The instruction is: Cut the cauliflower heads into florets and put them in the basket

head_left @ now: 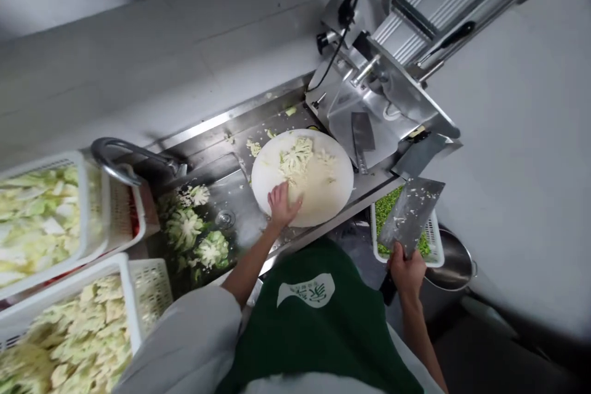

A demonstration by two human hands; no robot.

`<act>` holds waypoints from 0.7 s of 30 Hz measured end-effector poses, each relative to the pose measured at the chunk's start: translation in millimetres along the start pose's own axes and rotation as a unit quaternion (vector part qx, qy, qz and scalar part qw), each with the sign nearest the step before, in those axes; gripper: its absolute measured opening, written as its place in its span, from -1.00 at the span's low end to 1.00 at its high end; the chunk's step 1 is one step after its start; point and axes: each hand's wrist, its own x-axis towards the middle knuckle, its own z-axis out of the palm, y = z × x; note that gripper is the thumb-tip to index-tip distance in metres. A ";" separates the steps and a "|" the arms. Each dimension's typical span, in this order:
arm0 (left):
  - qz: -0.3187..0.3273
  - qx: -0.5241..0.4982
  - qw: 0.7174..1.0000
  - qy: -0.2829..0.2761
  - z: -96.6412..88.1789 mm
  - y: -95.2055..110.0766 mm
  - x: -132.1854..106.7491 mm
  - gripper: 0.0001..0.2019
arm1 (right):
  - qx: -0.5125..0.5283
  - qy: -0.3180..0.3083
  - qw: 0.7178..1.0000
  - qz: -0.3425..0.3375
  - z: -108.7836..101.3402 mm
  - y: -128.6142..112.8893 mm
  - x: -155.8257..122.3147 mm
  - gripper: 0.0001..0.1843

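My left hand [283, 204] rests on the near left part of a round white cutting board [323, 206], its fingers spread and nothing in them. Just beyond my fingertips lies a cut piece of cauliflower [297, 158], with small crumbs scattered to its right. Off to the right of the board, my right hand [407, 271] grips the dark handle of a cleaver [412, 212]. The cleaver's broad blade points away from me and has white bits stuck to it. It is held above a basket of chopped green vegetable [386, 206], hiding part of it.
Cauliflower trimmings [184, 229] lie in the sink left of the board, under a curved faucet [115, 160]. White baskets hold cauliflower florets [78, 338] and cut cabbage [41, 215]. A metal slicer [392, 74] stands behind, with another cleaver [362, 132] on it. A metal pot [450, 261] is at right.
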 end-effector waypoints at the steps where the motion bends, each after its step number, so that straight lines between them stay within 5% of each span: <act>1: -0.006 0.016 1.000 0.010 7.4 6.5 -7.0 -0.17 | -0.007 -0.011 1.000 0.002 0.7 -0.6 9.1 -0.42; 4: -0.009 0.030 0.998 0.045 31.5 22.0 -8.4 -0.25 | -0.022 -0.047 0.999 -0.018 2.7 -6.2 39.0 -0.45; 7: 0.046 -0.011 0.998 0.051 54.6 33.3 10.6 -0.54 | -0.038 -0.076 0.996 -0.041 3.4 -11.3 67.2 -0.50; 15: 0.167 0.028 0.984 -0.059 82.2 82.8 44.3 -0.60 | -0.074 -0.072 0.994 -0.048 4.9 -7.5 98.6 -0.56; 18: 0.150 -0.015 0.984 -0.099 80.2 84.4 57.1 -0.70 | -0.086 -0.084 0.991 -0.058 7.0 -9.8 102.8 -0.54; 21: 0.051 -0.112 0.991 -0.053 70.4 76.6 63.3 -0.67 | -0.105 -0.126 0.983 -0.081 14.2 -22.2 110.9 -0.53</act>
